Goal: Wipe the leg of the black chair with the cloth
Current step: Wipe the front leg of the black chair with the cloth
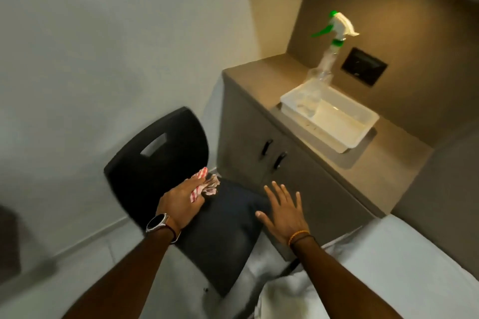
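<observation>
The black chair [160, 160] stands below me, its back toward the wall and its dark seat cushion [228, 230] toward me. My left hand [182, 201] lies at the back of the seat and holds a crumpled red-and-white striped cloth [204, 184]. My right hand [283, 211] hovers over the seat's right edge, fingers spread, holding nothing. Only a short piece of a black chair leg [291, 267] shows under the seat's right side; the other legs are hidden.
A beige cabinet [261, 122] with two black door handles stands right of the chair. On its top sits a white plastic tub [363, 137] with a clear spray bottle [334, 39] leaning in it. A grey wall lies behind the chair, pale floor below.
</observation>
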The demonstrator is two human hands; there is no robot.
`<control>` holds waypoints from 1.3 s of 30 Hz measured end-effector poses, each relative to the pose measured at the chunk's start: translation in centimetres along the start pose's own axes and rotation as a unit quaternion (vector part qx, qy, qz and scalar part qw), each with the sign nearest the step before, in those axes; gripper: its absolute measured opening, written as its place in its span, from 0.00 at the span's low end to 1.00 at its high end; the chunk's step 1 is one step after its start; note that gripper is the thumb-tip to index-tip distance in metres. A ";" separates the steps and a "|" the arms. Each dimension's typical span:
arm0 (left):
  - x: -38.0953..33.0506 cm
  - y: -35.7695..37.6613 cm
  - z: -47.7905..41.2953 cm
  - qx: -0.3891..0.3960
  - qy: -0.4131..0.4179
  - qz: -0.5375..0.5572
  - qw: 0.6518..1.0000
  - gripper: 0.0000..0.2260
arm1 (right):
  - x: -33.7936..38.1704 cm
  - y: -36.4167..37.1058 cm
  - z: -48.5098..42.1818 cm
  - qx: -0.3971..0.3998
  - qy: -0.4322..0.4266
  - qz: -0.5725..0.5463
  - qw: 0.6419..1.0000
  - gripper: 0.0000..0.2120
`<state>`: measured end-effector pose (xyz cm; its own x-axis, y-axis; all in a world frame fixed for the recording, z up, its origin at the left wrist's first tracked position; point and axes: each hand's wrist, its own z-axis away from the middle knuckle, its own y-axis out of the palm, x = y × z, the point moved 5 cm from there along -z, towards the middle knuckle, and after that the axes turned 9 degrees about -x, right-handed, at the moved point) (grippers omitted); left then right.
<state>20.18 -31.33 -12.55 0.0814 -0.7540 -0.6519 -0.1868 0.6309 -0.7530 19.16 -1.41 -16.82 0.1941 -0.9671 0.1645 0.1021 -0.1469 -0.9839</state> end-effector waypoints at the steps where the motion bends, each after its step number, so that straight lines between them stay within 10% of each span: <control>1: 2.4 -0.2 1.8 -0.003 -0.040 0.017 0.999 0.27 | 1.7 1.2 0.1 0.015 -0.021 -0.007 1.000 0.39; 8: 17.1 2.2 14.5 -0.060 -0.317 0.135 0.937 0.12 | 10.1 11.2 1.9 0.118 -0.125 -0.024 0.985 0.48; 15: 28.2 14.3 26.1 -0.088 -0.471 0.193 0.856 0.26 | 12.5 25.2 3.5 0.193 -0.186 -0.016 0.963 0.51; 26: 27.6 37.0 32.2 -0.140 -0.488 0.398 0.764 0.16 | 7.2 37.7 0.9 0.115 -0.219 -0.005 0.969 0.35; 39: 22.4 46.6 30.5 -0.198 -0.503 0.591 0.598 0.19 | 6.4 40.5 2.0 0.003 -0.225 -0.026 0.974 0.32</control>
<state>43.21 -13.29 -64.96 0.1740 0.7943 -0.5821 -0.8978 0.3708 0.2377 26.52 -13.12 -55.50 0.5962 -0.7692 0.2300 0.1289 -0.1911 -0.9731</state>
